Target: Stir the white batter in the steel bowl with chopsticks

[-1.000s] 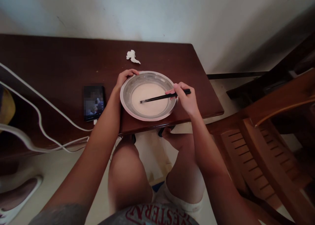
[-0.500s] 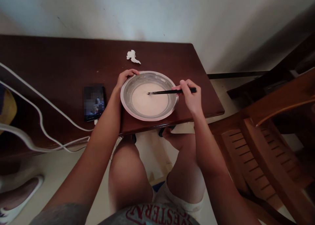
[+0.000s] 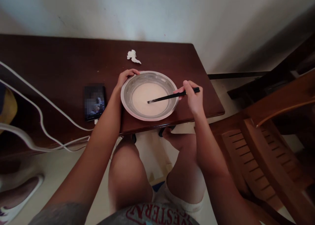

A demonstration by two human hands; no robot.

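Note:
A round metal bowl (image 3: 124, 104) stands near the front edge of the dark wooden table (image 3: 61, 62). Inside it lies a smooth, off-white liquid (image 3: 142, 95). My left hand (image 3: 126, 76) grips the bowl's far left rim, its fingers curled over the edge. My right hand (image 3: 193, 95) is closed around black chopsticks (image 3: 167, 96), held slanting over the bowl's right rim. Their whitened tips are at the middle of the liquid; whether they dip into it I cannot tell.
A crumpled white tissue (image 3: 133, 56) lies behind the bowl. To the left is a phone (image 3: 94, 102) with its screen lit, near white cables (image 3: 41, 115). A wooden chair (image 3: 253, 153) stands on the right, and another person's foot (image 3: 21, 195) shows at lower left.
The chopstick tips have moved toward me in the bowl, and the chopsticks now slant more. My right hand has shifted slightly right. My left hand stays on the rim.

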